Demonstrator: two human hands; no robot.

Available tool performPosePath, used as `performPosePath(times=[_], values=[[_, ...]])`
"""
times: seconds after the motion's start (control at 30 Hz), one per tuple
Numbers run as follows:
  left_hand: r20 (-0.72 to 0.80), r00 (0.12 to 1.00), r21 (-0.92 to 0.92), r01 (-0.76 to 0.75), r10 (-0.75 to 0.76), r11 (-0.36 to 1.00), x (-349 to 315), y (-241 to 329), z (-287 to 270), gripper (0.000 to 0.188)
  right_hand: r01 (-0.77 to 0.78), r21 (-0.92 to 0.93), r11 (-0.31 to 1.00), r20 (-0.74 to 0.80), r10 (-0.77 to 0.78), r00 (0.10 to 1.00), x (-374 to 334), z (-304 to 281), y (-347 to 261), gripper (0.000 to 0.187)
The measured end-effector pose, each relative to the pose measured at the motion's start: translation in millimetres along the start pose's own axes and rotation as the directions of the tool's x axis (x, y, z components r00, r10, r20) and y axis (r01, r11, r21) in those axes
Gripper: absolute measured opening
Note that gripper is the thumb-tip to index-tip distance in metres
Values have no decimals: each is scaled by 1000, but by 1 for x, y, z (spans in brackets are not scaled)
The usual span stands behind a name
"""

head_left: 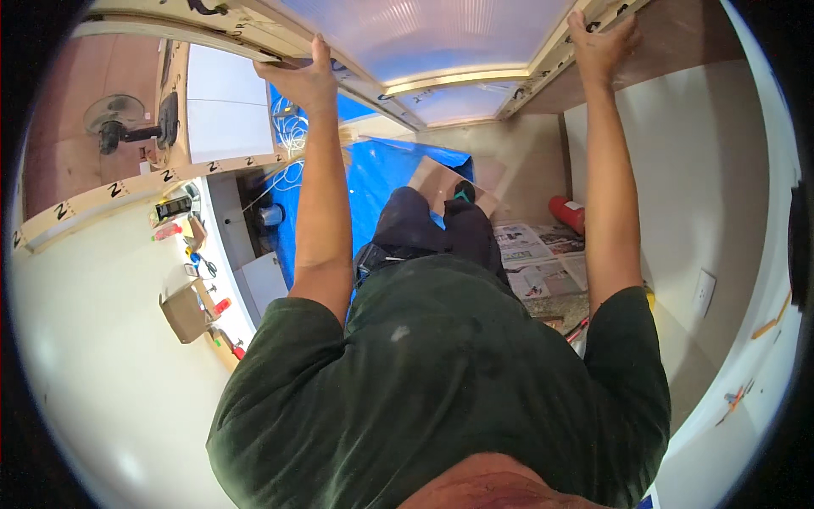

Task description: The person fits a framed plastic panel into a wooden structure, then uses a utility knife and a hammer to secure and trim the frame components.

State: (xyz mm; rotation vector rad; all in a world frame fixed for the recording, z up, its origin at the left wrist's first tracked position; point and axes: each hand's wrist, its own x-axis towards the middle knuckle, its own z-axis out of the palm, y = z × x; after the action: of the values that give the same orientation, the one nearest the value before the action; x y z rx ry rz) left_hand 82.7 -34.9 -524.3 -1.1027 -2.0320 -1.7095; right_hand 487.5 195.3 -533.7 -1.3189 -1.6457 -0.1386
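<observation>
A wooden-framed panel point(458, 81) with a translucent ribbed sheet point(424, 38) spans the top of the head view, in front of me. Both my arms are stretched out to it. My left hand point(310, 83) is closed on its left side rail, thumb pointing up along the wood and fingers partly hidden behind it. On the right side rail, my right hand point(600, 53) is wrapped round the wood with its thumb on the inner side. The panel's upper edge runs out of the picture.
Blue tarp point(381, 170) and newspapers point(530, 254) cover parts of the floor by my legs. A red cylinder point(566, 214) stands by the right wall. At left are a fan point(114, 123), tangled white cable point(291, 134), and a white surface point(110, 314) bearing an open cardboard box point(182, 314).
</observation>
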Motion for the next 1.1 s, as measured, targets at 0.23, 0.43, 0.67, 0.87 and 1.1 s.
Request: performPosePath(times=[0.23, 0.43, 0.67, 0.87, 1.1], values=[[56, 983, 16, 176, -177, 984, -79, -70, 20, 102, 10, 71, 997, 23, -12, 1000, 3, -5, 1, 90], [98, 981, -42, 172, -167, 984, -118, -120, 25, 92, -75, 163, 984, 27, 72, 997, -6, 1, 6, 88], [584, 566, 293, 521, -581, 802, -150, -165, 3, 53, -99, 115, 988, 120, 85, 989, -31, -8, 18, 87], [746, 585, 200, 258, -318, 945, -218, -318, -1, 65, -221, 51, 974, -80, 225, 971, -147, 6, 12, 66], [931, -271, 143, -347, -245, 927, -246, -536, -188, 27, -443, -176, 879, 471, 471, 746, -601, 4, -48, 29]])
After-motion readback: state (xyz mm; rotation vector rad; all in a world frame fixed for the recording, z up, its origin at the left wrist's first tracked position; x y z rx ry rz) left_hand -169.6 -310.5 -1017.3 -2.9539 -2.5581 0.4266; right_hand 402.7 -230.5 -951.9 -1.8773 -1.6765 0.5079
